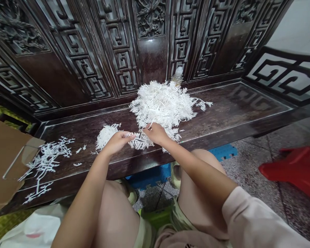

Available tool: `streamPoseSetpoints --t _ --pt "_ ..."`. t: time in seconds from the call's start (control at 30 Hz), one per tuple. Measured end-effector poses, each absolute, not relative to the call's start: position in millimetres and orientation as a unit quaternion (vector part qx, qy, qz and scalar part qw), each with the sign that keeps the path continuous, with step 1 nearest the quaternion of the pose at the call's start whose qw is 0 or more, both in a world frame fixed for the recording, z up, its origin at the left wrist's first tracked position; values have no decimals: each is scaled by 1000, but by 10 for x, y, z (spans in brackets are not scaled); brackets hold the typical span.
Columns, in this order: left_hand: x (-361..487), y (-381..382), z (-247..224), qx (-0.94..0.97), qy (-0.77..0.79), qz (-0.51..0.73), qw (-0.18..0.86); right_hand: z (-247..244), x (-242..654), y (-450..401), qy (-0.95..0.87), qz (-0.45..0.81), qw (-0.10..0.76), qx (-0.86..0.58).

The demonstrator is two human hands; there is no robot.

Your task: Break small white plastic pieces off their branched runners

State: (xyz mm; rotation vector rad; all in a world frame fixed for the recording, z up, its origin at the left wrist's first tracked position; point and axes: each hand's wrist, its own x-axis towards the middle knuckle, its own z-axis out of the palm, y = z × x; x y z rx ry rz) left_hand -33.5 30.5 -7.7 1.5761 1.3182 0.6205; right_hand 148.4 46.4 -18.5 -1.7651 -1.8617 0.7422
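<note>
Both hands meet over a small heap of white branched plastic pieces (142, 143) near the bench's front edge. My left hand (118, 142) is closed, with thumb and fingertips pinching a white piece at the heap's left side. From the right, my right hand (156, 133) is closed in a pinch too, with a thin white strand showing above its fingertips. How the pieces sit between the fingers is partly hidden. Just behind my hands rises a large pile of white branched pieces (162, 103). Left of my left hand lies a smaller mound of short white bits (107, 135).
Bare white branched stems (50, 155) lie at the left beside a cardboard piece (5, 165). A clear bottle (177, 75) stands behind the large pile. The dark wooden bench (229, 106) has a carved backrest (152, 51). A red plastic object (291, 168) is on the right.
</note>
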Motion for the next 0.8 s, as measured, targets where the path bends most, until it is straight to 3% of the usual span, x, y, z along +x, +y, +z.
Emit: streamPoseSetpoints --t 0.2,0.4,0.63,0.8 --pt "-322 333 -73 658 565 290 404 -166 1527 485 -668 290 246 -640" --pt "-298 348 -105 628 578 337 398 -127 1526 446 -703 368 243 -557" --pt "-275 331 -102 582 489 325 562 -237 1498 486 -686 456 292 -485" --pt "-233 352 -175 535 497 377 569 -232 1496 463 -691 466 253 -490"
